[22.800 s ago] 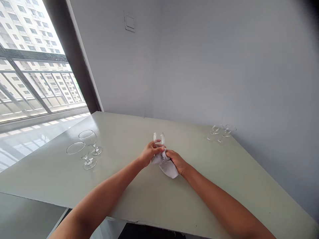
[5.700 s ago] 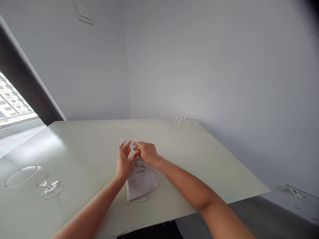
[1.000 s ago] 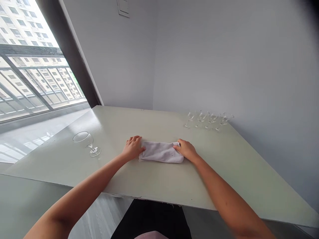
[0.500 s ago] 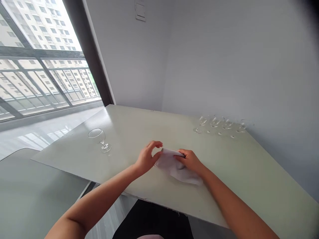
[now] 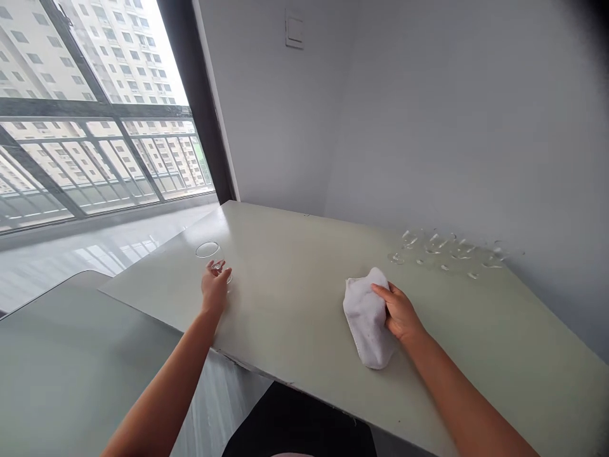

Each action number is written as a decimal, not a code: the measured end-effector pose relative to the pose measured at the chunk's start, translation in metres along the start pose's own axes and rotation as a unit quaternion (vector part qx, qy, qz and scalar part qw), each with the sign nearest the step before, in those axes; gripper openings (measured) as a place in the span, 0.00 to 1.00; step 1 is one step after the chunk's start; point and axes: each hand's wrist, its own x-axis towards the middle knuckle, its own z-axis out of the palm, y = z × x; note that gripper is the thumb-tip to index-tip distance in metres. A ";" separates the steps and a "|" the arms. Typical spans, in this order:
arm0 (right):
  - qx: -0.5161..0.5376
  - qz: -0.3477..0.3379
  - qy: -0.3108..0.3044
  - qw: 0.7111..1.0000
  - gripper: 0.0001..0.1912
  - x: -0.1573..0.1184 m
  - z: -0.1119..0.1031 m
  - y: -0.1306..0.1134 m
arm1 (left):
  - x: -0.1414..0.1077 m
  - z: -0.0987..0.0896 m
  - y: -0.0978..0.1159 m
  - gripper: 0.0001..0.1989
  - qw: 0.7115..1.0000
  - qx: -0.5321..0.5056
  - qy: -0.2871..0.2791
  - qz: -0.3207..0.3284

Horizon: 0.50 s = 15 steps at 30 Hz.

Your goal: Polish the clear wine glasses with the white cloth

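Note:
On the left part of the table stands a clear wine glass, upright, its round rim facing up. My left hand has its thumb and fingers closed about the glass's stem, hiding part of it; the foot shows just to the right of the fingers. A white cloth hangs bunched from my right hand, pinched between thumb and fingers just above the tabletop. Whether anything is wrapped inside the cloth cannot be seen.
Several clear stemmed glasses stand in a group at the table's back right, near the wall. A grey-green surface lies lower at the left. Beyond the table's far left is a large window.
My left hand has left the cloth and moved left to the wine glass, closing on its stem. My right hand has shifted right with the cloth, which now hangs down. The view has turned slightly.

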 end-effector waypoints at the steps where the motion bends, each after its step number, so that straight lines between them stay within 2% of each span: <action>1: 0.007 0.001 0.006 1.000 0.16 0.001 -0.001 0.000 | 0.003 0.002 -0.001 0.28 1.000 0.026 -0.012 0.003; 5: 0.015 0.000 0.032 0.999 0.15 0.003 -0.001 0.001 | 0.002 0.019 -0.001 0.18 0.988 0.136 -0.063 0.043; 7: 0.016 -0.007 0.027 0.999 0.16 0.002 0.001 0.001 | -0.006 0.036 0.002 0.15 0.972 0.182 -0.118 0.093; 9: 0.018 -0.019 0.016 1.000 0.17 0.001 0.003 0.001 | -0.018 0.057 0.007 0.12 0.942 0.228 -0.184 0.167; 12: 0.020 -0.050 0.032 0.998 0.16 0.002 0.003 0.004 | -0.039 0.093 0.014 0.08 0.873 0.300 -0.268 0.275; 15: 0.003 -0.090 0.069 0.994 0.13 0.006 -0.001 0.008 | -0.060 0.129 0.017 0.09 0.822 0.332 -0.316 0.339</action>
